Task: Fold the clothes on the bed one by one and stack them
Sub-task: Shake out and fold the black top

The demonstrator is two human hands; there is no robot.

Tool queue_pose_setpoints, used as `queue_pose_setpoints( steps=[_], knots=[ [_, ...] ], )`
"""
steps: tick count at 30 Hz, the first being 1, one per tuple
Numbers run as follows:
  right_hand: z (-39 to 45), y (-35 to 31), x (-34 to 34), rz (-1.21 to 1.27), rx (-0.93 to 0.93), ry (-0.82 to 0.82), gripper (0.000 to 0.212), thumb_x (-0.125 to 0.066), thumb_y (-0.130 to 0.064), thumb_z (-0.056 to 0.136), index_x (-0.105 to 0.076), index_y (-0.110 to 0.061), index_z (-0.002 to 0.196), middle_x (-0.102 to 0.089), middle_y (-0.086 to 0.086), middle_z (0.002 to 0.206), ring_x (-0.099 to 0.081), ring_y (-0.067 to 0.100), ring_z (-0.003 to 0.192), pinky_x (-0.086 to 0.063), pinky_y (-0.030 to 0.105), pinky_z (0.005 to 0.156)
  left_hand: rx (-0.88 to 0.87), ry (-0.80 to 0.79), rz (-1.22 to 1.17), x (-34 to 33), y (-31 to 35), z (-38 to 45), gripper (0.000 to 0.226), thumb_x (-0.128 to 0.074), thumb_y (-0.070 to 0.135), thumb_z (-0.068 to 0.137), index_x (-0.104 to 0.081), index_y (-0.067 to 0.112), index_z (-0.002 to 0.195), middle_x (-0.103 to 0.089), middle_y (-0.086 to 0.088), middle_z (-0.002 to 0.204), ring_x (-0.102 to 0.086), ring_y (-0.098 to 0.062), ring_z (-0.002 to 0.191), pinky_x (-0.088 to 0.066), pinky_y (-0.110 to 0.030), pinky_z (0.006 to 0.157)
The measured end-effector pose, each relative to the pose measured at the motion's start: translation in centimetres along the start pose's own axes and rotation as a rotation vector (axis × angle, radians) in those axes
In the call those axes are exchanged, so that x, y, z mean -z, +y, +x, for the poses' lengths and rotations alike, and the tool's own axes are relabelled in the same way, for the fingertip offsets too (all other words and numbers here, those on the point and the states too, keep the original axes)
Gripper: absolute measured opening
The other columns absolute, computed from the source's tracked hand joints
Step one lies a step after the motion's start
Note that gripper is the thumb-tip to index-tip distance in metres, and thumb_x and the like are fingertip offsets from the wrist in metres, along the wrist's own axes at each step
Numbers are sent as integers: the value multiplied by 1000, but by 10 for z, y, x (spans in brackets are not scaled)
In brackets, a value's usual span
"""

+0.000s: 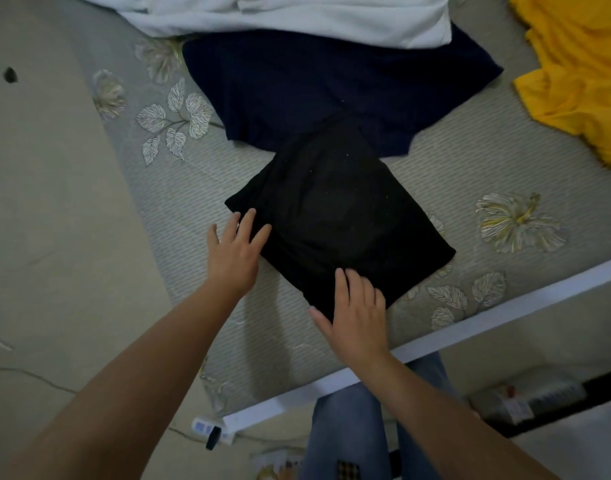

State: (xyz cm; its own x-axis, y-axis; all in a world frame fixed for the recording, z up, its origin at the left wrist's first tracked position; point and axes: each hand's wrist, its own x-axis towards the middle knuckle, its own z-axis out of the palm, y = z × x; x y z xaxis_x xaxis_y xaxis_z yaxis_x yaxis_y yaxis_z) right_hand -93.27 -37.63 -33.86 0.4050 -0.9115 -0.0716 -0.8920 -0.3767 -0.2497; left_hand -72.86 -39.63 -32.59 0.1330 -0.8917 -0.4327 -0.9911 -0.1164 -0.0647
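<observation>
A black garment, folded into a rough square, lies on the grey floral bed cover near the bed's front edge. My left hand lies flat with straight fingers on its left corner. My right hand rests flat on its near corner, fingers straight. Behind the black piece a navy garment lies spread out, its near hem under the black one. A white garment lies across the back, partly over the navy one. A yellow garment is bunched at the right.
The bed's white front rail runs diagonally below my hands. My legs in jeans stand against it. On the floor lie a small white bottle with a black cap and, at lower right, a dark box-like object.
</observation>
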Motion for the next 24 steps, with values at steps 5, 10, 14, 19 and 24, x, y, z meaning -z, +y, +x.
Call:
queue_pose_setpoints(
  steps=[5,10,14,19,24],
  knots=[
    [8,-8,-20,-76,25,-135,111,-77,-63,46,-37,-1,130,-52,22,131,-32,32,125,-28,53,104,-309,180,39,-19,1,10,97,-89,38,39,-43,13,120,-55,-19,120,-39,-30,113,-44,-54,91],
    [14,7,-45,-136,35,-163,112,-84,-58,36,-50,1,126,-55,23,127,-35,31,123,-20,53,101,-390,-30,76,-26,16,30,108,-64,59,72,0,6,142,-6,-16,154,4,-28,140,0,-41,111],
    [19,10,-45,-169,39,-173,95,-90,-39,37,-60,-1,118,-60,19,122,-57,32,114,-46,49,91,-426,-160,160,-27,14,38,110,-55,61,77,26,12,134,26,-10,146,24,-22,135,19,-36,110],
    [26,16,-29,-105,52,-133,84,-92,-15,30,-65,4,108,-65,19,114,-65,27,103,-51,41,84,-476,226,64,-36,7,37,72,-77,2,58,-51,0,125,-58,-20,125,-56,-36,114,-11,-33,109],
    [32,57,19,-63,56,-74,94,-88,1,32,-48,7,117,-63,24,114,-64,32,104,-49,43,86,-498,323,11,-7,46,33,44,-48,-4,68,-67,1,107,-69,-13,107,-67,-27,98,-53,-45,79]
  ],
)
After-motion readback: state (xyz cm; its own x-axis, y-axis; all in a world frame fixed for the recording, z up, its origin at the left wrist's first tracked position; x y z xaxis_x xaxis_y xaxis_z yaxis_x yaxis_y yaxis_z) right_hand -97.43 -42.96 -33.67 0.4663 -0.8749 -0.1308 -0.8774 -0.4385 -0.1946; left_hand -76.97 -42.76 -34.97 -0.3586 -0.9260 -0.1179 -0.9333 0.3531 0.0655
